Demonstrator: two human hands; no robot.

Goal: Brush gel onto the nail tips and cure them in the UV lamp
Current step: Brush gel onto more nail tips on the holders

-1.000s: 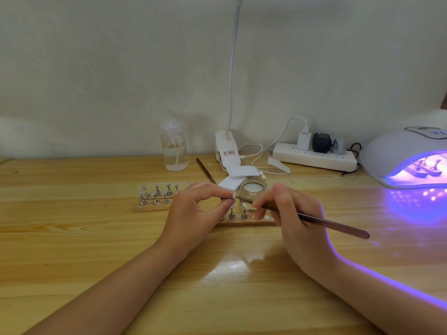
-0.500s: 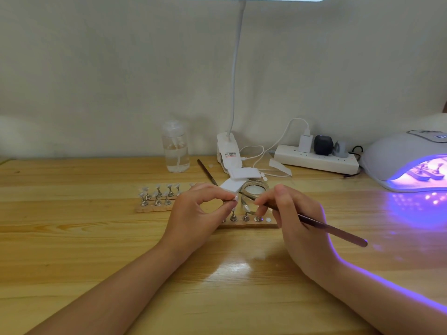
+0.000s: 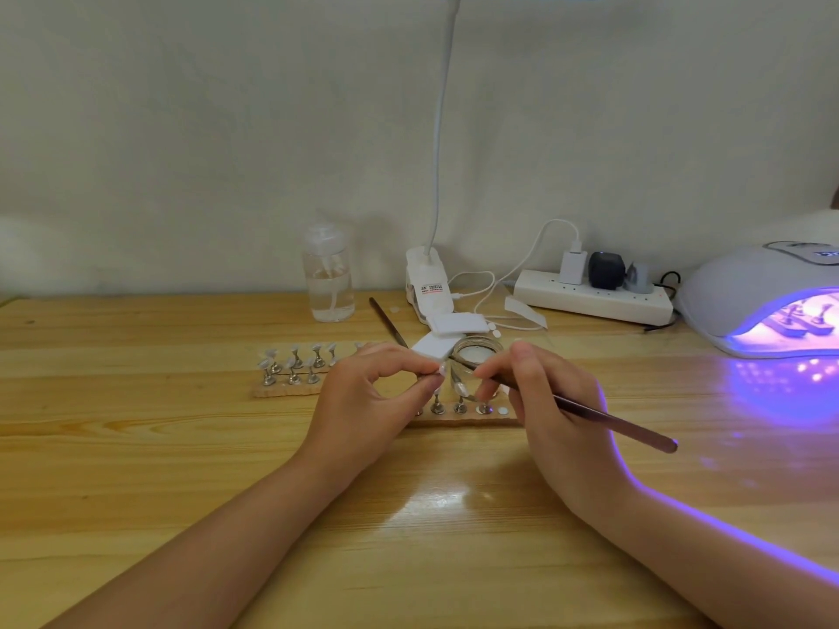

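Nail tips (image 3: 295, 363) on a stand mid-desk, left hand (image 3: 367, 401) pinching one small tip (details blurred), right hand (image 3: 554, 415) gripping brush (image 3: 608, 419), UV lamp (image 3: 767, 301) glowing purple at desk's right edge.

Bright overhead light glares off the table (image 3: 436, 501) — violet glow from the UV lamp (image 3: 767, 306)
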